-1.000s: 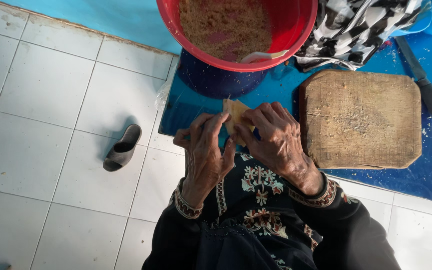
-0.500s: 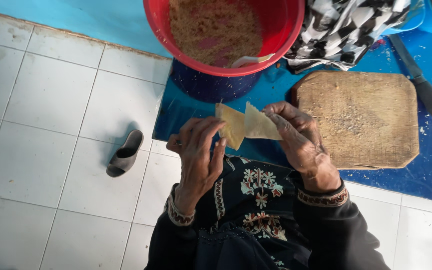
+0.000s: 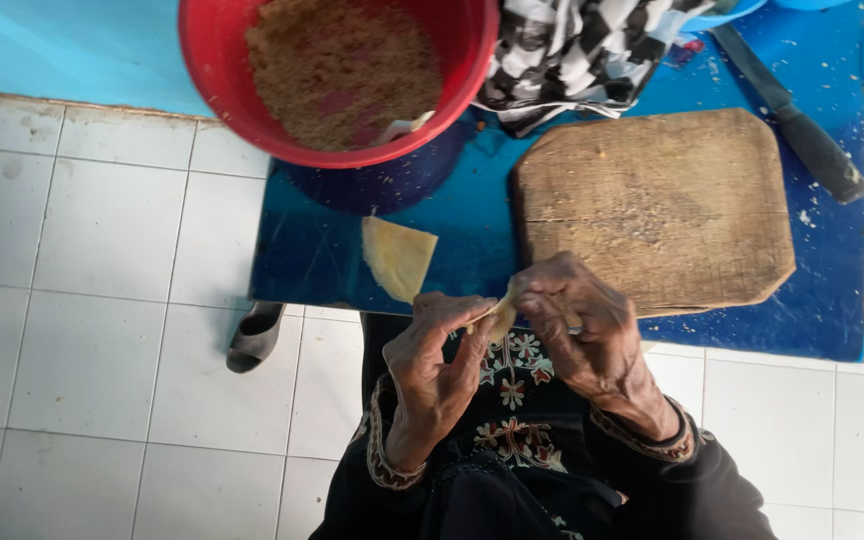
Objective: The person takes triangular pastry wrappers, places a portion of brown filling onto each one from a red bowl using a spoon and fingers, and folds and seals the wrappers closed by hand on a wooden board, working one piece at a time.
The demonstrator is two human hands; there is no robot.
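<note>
Having split the wrapper, left hand (image 3: 442, 360) and right hand (image 3: 577, 335) hold one piece (image 3: 499, 315).

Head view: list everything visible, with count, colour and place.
Thin yellow dough sheet: one, pale yellow, on the blue mat.
Folded yellow dough piece: one, pinched between both hands.
Red plastic bowl: one, brown crumbly filling, top.
Worn wooden board: one, brown, right.
Dark-handled knife: one, upper right.
Black-and-white cloth: one, top.
Blue mat: one, on white tiles.
Grey sandal: one, left.
Left hand; right hand: centre.
</note>
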